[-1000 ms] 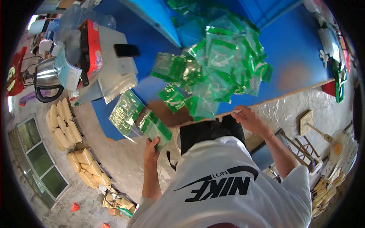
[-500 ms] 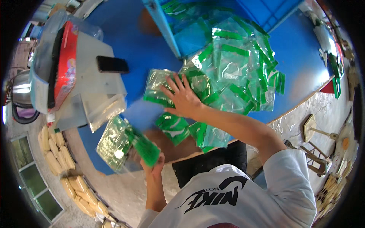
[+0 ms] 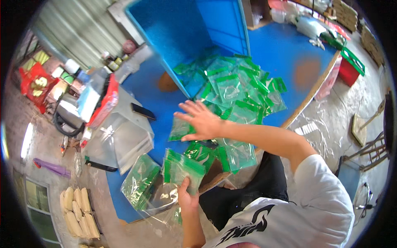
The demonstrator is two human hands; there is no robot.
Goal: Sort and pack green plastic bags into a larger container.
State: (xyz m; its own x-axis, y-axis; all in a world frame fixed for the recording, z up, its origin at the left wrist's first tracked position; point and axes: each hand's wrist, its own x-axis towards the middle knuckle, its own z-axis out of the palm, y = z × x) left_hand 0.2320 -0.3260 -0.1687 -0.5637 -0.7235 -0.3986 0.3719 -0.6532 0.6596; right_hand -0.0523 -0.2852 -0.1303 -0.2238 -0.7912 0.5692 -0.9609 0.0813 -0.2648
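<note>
My left hand (image 3: pixel 188 196) grips a stack of small clear bags with green bands (image 3: pixel 184 168), fanned slightly at the top, thumb across its front. My right hand (image 3: pixel 202 121) is spread with fingers apart over a loose bag (image 3: pixel 179 129); whether the palm touches it I cannot tell. Beyond and to the right of that hand lies a heap of the same bags (image 3: pixel 228 87), spilling from a blue crate (image 3: pixel 173 37) tipped on its side. Left of the held stack, a larger clear bag (image 3: pixel 142 171) with green bags inside lies at the table edge.
A blue-topped table (image 3: pixel 273 45) carries everything. At its left are clear plastic sheets (image 3: pixel 130 138), a black phone (image 3: pixel 143 111) and a red-edged box (image 3: pixel 105 101). The table's wooden edge (image 3: pixel 314 93) runs along the right, with a wooden stool (image 3: pixel 366 124) on the floor beyond.
The view has swung, showing more of the crate and room. My left hand has brought its stack, blurred earlier, closer beneath my right hand, which stays spread over the loose bags.
</note>
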